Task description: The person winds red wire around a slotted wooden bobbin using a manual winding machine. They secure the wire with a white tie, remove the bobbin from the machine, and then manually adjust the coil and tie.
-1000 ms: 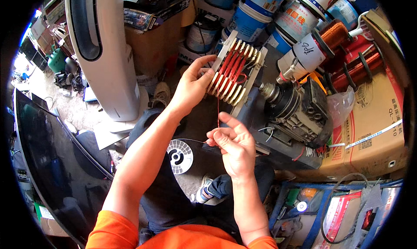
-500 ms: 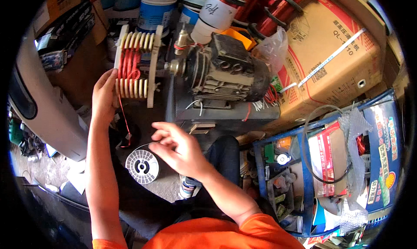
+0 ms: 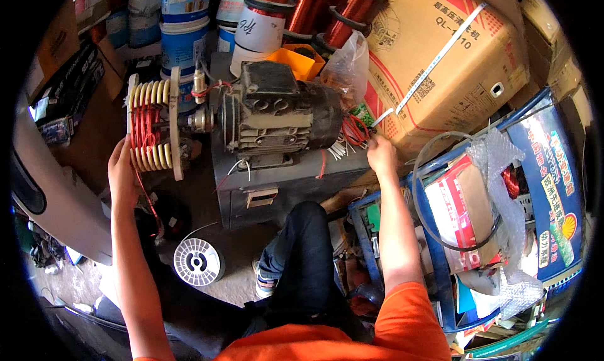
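My left hand (image 3: 123, 172) is closed at the near left edge of a coil winding former (image 3: 175, 125), which has two end plates and cream-coloured ribbed posts. Red wire (image 3: 146, 125) is wound around the former's middle. From beside my left fingers, a strand of it hangs down. The former sits on the shaft of a dark electric motor (image 3: 289, 118). My right hand (image 3: 382, 156) reaches out with curled fingers beside a bundle of red wires (image 3: 356, 132) and short white pieces (image 3: 340, 148); what lies between its fingertips is hidden.
A white wire spool (image 3: 182, 260) rests on the floor by my foot. The motor stands on a grey metal cabinet (image 3: 296, 191). Behind are a large carton (image 3: 453, 78), blue buckets (image 3: 184, 43) and copper wire reels (image 3: 355, 11). A blue rack (image 3: 445, 235) with clutter stands at right.
My right hand has moved from above the spool to the right, up to the wire bundle behind the motor. My left hand stays at the former. The whole view has shifted.
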### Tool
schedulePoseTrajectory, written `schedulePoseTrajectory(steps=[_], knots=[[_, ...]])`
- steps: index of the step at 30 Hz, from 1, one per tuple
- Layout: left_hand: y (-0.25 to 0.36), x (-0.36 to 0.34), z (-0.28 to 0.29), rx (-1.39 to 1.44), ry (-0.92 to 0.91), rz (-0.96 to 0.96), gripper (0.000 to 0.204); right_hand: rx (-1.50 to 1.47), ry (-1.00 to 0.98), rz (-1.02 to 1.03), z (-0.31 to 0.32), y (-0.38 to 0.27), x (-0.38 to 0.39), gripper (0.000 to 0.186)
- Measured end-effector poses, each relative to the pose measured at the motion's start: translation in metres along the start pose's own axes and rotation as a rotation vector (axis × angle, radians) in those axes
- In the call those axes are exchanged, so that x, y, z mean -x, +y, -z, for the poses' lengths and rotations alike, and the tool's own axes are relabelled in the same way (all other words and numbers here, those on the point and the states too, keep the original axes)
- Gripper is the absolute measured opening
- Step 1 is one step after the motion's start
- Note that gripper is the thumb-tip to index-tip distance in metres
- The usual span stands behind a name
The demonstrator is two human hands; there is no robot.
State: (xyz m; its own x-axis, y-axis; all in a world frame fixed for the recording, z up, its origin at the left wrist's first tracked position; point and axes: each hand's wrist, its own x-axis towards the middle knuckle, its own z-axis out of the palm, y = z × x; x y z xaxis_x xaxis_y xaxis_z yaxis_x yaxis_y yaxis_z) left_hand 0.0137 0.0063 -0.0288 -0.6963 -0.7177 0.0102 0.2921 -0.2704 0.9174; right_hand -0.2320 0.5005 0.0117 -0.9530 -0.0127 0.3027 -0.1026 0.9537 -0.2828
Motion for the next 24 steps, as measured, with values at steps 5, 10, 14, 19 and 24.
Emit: schedulePoseTrajectory(steps=[5, 10, 14, 19, 24], knots=[[-0.004, -0.003, -0.003, -0.007, -0.007, 0.001, 0.032, 0.198, -0.321, -0.136, -0.011, 0.027, -0.048, 0.027], [-0.006, -0.008, 0.014, -0.022, -0.05, -0.033, 0.032, 0.227, -0.389, -0.1, -0.007, 0.009, -0.048, 0.03], [-0.004, -0.004, 0.011, -0.01, -0.034, -0.016, 0.032, 0.233, -0.318, -0.058, 0.01, -0.005, -0.033, 0.034], [-0.012, -0.008, 0.006, 0.013, -0.041, -0.028, 0.032, -0.033, -0.271, -0.055, -0.001, 0.029, -0.028, 0.028], [-0.004, -0.001, -0.001, -0.004, -0.016, -0.023, 0.032, -0.848, -0.327, -0.332, -0.01, 0.042, -0.007, 0.013]])
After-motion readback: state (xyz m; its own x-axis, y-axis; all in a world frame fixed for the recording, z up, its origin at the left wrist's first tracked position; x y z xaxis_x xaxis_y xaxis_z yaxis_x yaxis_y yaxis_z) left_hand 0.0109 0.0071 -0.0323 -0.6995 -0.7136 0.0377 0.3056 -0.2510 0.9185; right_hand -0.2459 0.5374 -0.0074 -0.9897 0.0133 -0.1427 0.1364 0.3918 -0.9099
